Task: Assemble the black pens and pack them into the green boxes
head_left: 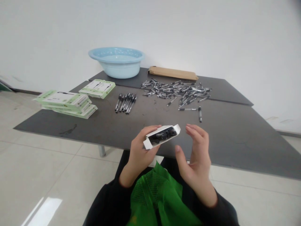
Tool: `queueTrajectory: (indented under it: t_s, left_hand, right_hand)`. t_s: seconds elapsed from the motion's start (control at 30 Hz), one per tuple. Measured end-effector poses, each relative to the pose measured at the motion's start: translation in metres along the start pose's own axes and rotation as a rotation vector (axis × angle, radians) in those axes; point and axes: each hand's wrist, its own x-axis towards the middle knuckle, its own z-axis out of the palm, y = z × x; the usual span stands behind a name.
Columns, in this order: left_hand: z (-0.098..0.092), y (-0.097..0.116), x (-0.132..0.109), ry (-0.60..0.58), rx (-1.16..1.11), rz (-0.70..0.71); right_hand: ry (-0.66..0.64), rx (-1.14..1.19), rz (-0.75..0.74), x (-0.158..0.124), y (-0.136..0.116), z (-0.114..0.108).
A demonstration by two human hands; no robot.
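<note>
My left hand (pixel 142 149) is closed around a small white pen box (pixel 150 145) above the table's front edge. The box's end facing me is open with its flaps spread, and dark pen ends fill the inside. To the right of the box, my right hand (pixel 196 153) is empty, its fingers and thumb apart. Beyond my hands, a row of black-and-clear pens (pixel 125 103) lies side by side on the table. A large loose heap of pens (pixel 178 89) spreads farther back to the right, and one capped pen (pixel 200 114) lies apart, nearer to me.
Stacked green-and-white pen boxes (pixel 66 102) lie at the left, with more boxes (pixel 98 88) behind them. A light blue basin (pixel 121 67) stands at the back, beside a flat brown cardboard piece (pixel 172 72). The dark table (pixel 235 135) ends just before my lap.
</note>
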Motion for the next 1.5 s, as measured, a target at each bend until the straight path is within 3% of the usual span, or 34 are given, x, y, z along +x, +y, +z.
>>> queueTrajectory:
  t_s: [0.23,0.57,1.13,1.5]
  left_hand:
    - [0.0,0.0,-0.002,-0.068,-0.087,0.056]
    - [-0.002,-0.002,-0.004,-0.094,-0.142,0.089]
    - [0.001,0.002,-0.004,-0.076,-0.138,0.12]
    - [0.004,0.006,-0.003,-0.076,-0.144,0.075]
  right_hand:
    - [-0.141,-0.078,-0.226,0.004,-0.029,-0.013]
    - [-0.242,-0.125,-0.216,0.006,-0.03,-0.007]
    - [-0.15,-0.162,-0.2,0.005,-0.025,-0.011]
    - [-0.164,-0.184,-0.16,0.004,-0.025,-0.01]
